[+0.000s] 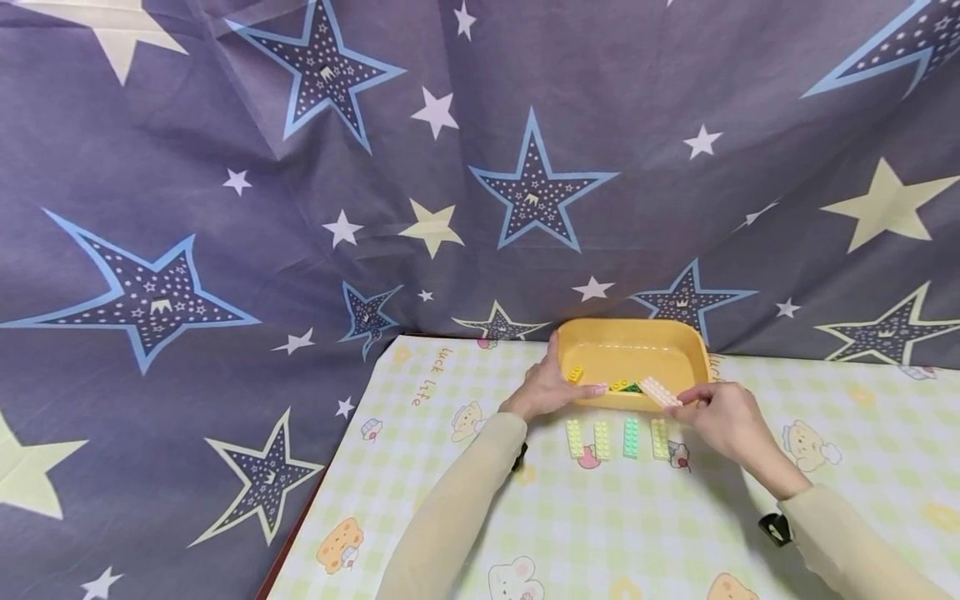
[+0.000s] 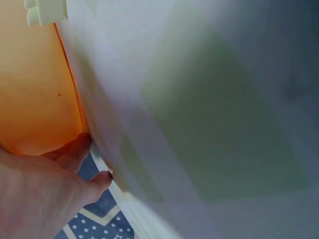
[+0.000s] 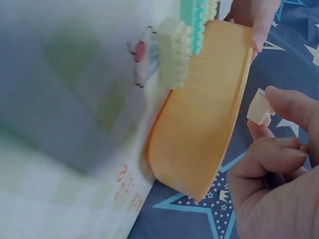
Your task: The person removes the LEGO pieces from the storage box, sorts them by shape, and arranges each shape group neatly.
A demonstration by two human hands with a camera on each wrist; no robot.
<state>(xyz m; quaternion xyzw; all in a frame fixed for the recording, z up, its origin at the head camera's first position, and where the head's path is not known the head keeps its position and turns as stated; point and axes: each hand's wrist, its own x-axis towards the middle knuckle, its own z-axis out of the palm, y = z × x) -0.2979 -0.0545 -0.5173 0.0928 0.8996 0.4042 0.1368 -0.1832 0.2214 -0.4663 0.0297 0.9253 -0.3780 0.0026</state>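
A yellow plastic basin (image 1: pixel 678 354) stands at the table's back edge. My left hand (image 1: pixel 546 390) grips its left end, the thumb over the front rim and the fingers on the outside wall. Between thumb and fingertip my right hand (image 1: pixel 723 418) pinches a pale pink toy brick (image 1: pixel 660 392) above the basin's front right rim; the right wrist view shows this brick (image 3: pixel 259 108) end-on. Inside the basin are a few yellow bricks (image 1: pixel 575 374) and a dark green brick (image 1: pixel 632 387), partly hidden by the front wall.
In front of the basin lies a row of bricks: a pale yellow brick (image 1: pixel 574 438), another pale yellow brick (image 1: pixel 602 440), a mint green brick (image 1: pixel 631 437) and a yellow-green brick (image 1: pixel 659 439). A checked cloth (image 1: pixel 585 517) covers the table. Behind hangs a star-patterned curtain (image 1: pixel 645 217).
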